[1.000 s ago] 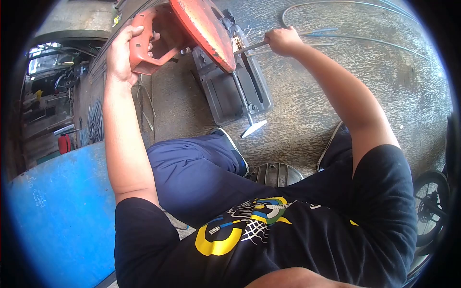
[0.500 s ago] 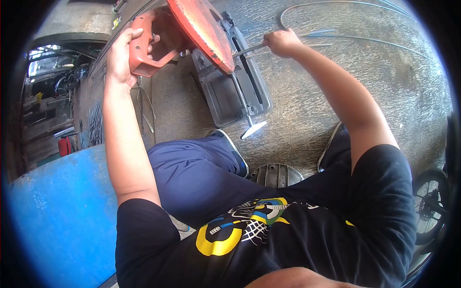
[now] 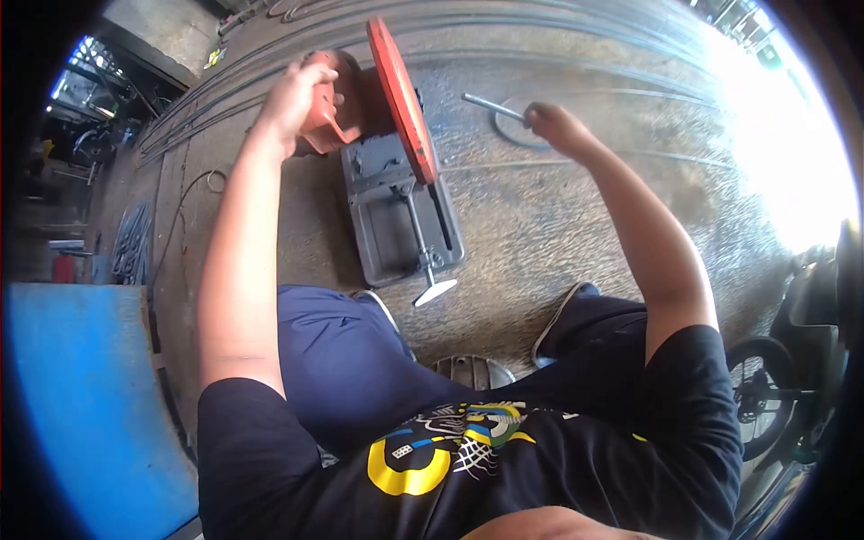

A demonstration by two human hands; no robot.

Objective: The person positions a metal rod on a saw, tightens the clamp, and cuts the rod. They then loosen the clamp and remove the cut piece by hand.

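Concrete floor (image 3: 576, 225), rods (image 3: 135, 238), blue panel (image 3: 81, 405)

Between our left hand (image 3: 297, 94) and right hand (image 3: 553, 126) the red guard (image 3: 402, 99) stands upright, blocking a straight pass. Below it the saw base (image 3: 396, 216) covers the floor (image 3: 558, 234); right of it lies open concrete.

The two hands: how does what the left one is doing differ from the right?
The left hand grips the chop saw's orange handle; the right hand pinches a thin grey metal rod. The left sits beside the red blade guard; the right is clear of it. Both arms reach forward.
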